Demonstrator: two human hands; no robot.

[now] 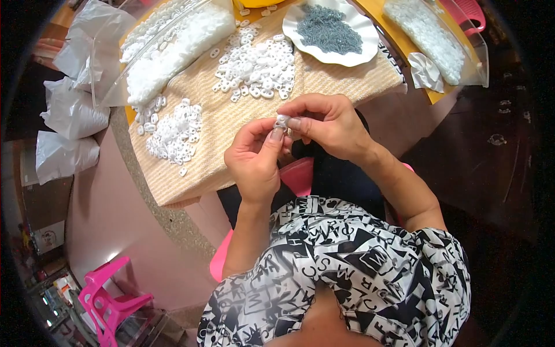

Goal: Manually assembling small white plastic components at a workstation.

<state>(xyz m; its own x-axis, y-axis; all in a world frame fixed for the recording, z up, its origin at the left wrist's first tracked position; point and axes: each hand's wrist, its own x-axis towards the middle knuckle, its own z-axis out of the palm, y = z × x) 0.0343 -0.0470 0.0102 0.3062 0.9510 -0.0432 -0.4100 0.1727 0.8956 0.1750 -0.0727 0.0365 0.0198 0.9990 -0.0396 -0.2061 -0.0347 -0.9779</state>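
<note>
Both my hands meet just past the near edge of a cloth-covered table (217,144). Thumb and fingers of my left hand (257,159) pinch a small white plastic part (282,119) from below. My right hand (335,127) grips the same piece from the right, its thumb and forefinger pressed on it; the fingertips cover most of it. Beyond my hands lies a heap of white oval two-holed pieces (257,66). A second pile of smaller white pieces (174,136) spreads out to the left. A scalloped white plate (295,26) at the far side holds many small dark grey pins.
Clear bags of white parts (179,49) lie at the far left, another bag (430,40) at the far right beside crumpled white paper (426,72). Stuffed white bags (69,153) stand left of the table. A pink plastic chair (110,301) is on the floor at lower left.
</note>
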